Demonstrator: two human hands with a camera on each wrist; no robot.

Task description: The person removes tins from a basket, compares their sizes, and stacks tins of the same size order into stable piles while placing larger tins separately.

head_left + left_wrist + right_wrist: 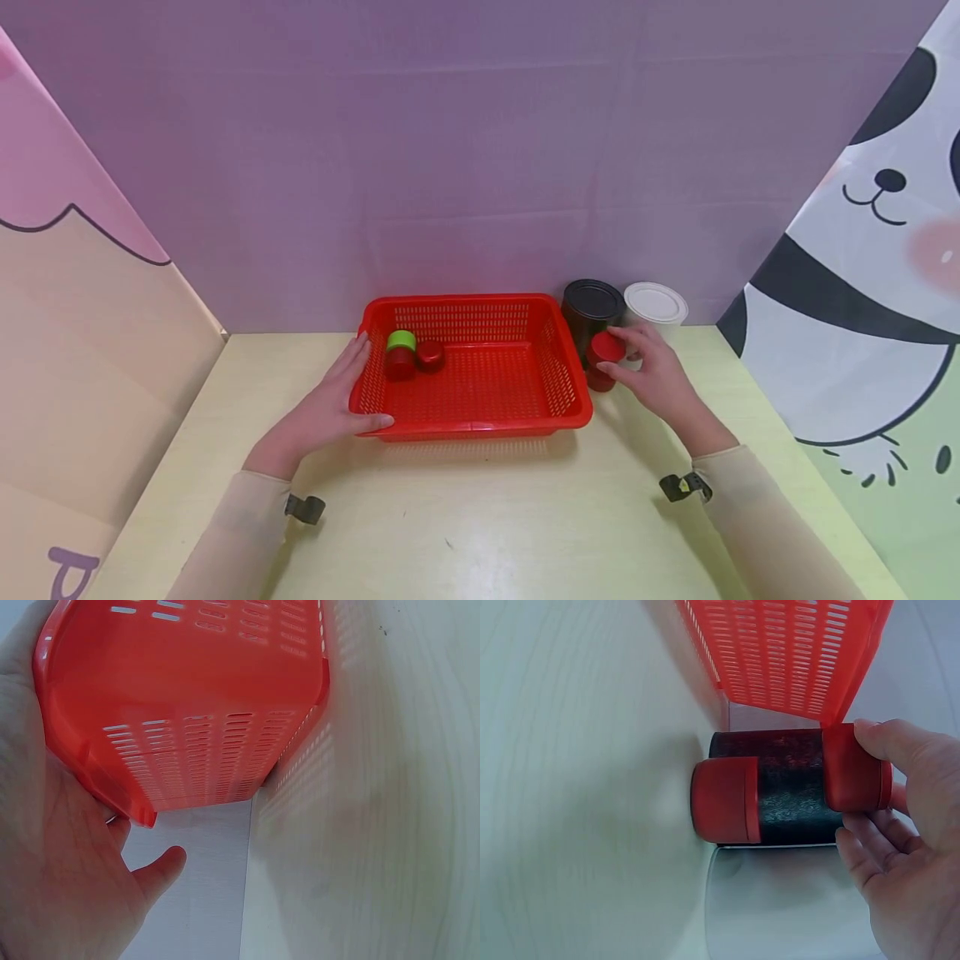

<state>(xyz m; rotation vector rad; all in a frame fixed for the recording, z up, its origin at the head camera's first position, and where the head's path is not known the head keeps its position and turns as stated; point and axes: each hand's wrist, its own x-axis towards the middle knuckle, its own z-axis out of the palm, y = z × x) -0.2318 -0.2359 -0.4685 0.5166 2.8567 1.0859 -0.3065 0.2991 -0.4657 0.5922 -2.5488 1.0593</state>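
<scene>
One purple letter [73, 557] could be made out, low in the left corner of the head view, on the beige part of the printed wall cloth [75, 375]. It stood turned on its side, a straight stroke above a rounded bowl that ran down to the view's lower edge; whether it was a p or a d could not be told. A yellow mark [684, 485] on the black device [670, 488] at the right cuff was too small to read.
</scene>
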